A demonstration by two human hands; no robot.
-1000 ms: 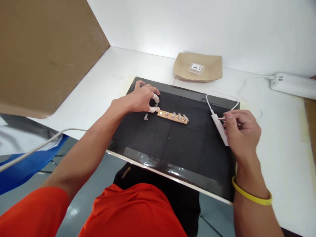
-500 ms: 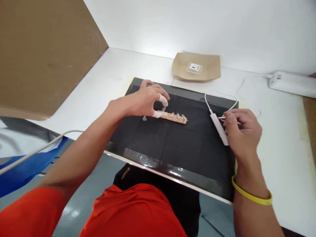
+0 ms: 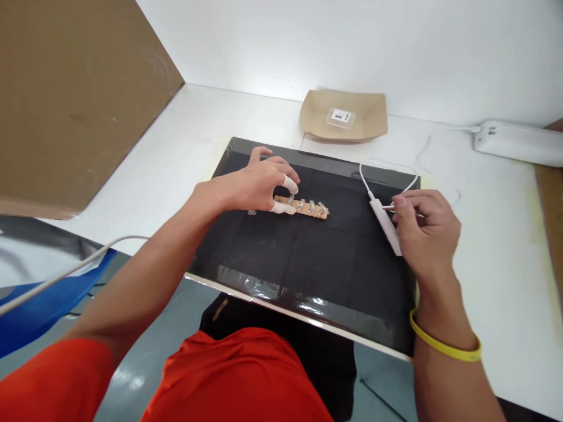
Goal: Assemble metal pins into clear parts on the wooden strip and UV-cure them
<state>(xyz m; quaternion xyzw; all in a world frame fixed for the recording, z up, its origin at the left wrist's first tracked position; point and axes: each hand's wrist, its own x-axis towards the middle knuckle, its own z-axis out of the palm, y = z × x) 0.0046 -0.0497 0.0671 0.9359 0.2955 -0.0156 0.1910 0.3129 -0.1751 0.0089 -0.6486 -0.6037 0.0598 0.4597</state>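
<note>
My left hand reaches over the black mat, with white covers on its thumb and index finger. Between those two fingertips is a small clear tube, tilted against a light wooden strip. Several similar clear pieces stand along that strip toward its right end. Another small piece lies on the mat, partly hidden by my left wrist. My right hand pinches a thin white stick. Beside its fingers rests a slim white bar with a cable.
At the back sits a brown paper tray holding a small clear case with a label. A white power strip lies at the right. The white cable loops over the mat's far edge. A brown board stands at the left.
My left hand has moved right along the strip from its left end, and the clear tube has come down to it. My right hand still pinches the stick.
</note>
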